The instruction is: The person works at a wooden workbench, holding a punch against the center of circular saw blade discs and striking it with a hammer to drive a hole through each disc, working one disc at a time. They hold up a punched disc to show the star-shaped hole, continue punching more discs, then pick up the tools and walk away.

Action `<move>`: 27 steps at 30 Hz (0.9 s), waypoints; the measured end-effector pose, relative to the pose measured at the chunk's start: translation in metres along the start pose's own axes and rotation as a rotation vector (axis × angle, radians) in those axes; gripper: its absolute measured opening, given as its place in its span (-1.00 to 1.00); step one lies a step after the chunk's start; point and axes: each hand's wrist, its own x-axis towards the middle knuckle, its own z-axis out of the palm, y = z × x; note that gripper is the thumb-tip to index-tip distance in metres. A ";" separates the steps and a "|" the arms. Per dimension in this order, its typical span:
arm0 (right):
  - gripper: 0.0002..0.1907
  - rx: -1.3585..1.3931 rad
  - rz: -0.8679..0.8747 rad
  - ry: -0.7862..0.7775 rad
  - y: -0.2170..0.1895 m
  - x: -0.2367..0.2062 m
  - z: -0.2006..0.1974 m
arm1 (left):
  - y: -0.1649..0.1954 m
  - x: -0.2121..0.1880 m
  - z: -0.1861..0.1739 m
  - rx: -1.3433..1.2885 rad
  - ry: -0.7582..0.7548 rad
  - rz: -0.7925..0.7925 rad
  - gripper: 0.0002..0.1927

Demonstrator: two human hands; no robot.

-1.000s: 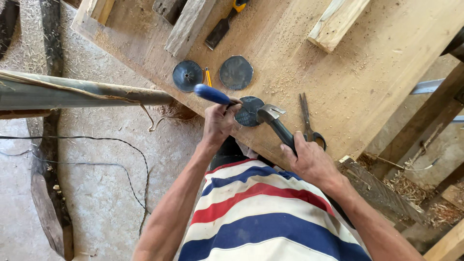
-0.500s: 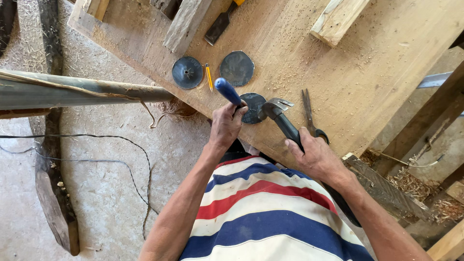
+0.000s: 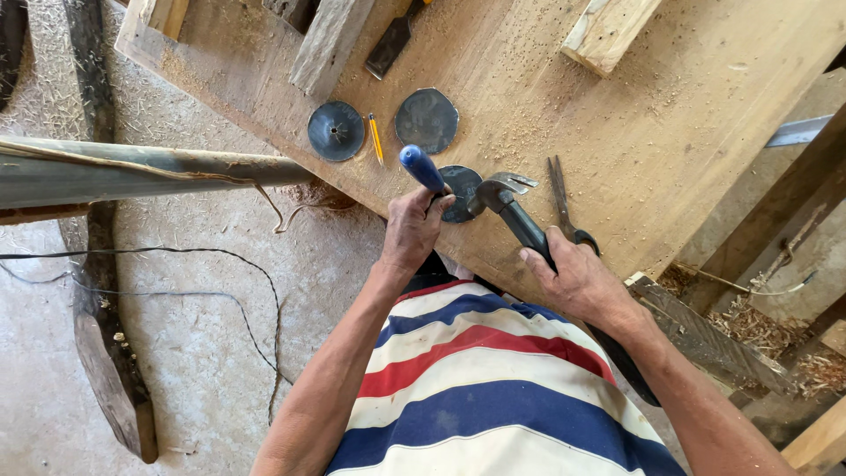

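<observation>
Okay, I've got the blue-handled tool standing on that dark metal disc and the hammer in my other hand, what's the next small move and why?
Probably a short, controlled tap of the hammer onto the blue handle. The left hand holds that tool with its tip on the dark disc at the workbench edge, and the right hand holds the hammer with its head right beside it, low over the disc.

There is one view, from a camera worn on the person's head. It looks almost straight down past the striped shirt and along both forearms, close enough that the left hand and right hand sit near the middle of the picture. The wooden tabletop runs slantwise across the upper half. The concrete floor fills the lower left, well below.
</observation>
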 end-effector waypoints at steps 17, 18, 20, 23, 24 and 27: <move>-0.63 0.053 -0.248 0.102 -0.040 -0.058 -0.053 | -0.005 -0.005 0.004 0.116 0.000 0.240 -0.88; -0.64 0.065 -0.316 0.162 -0.049 -0.074 -0.065 | -0.005 -0.006 0.005 0.132 0.001 0.276 -0.86; -0.56 0.020 -0.619 0.342 -0.061 -0.095 -0.081 | -0.006 -0.007 0.007 0.154 -0.005 0.300 -0.82; -0.59 -0.140 -0.631 0.326 -0.070 -0.097 -0.086 | -0.005 -0.007 0.008 0.179 -0.010 0.279 -0.79; -0.63 -0.205 -0.560 0.272 -0.069 -0.094 -0.085 | -0.005 -0.007 0.009 0.188 0.000 0.277 -0.81; -0.61 -0.276 -0.435 0.233 -0.059 -0.080 -0.080 | -0.004 -0.010 0.011 0.186 0.010 0.261 -0.79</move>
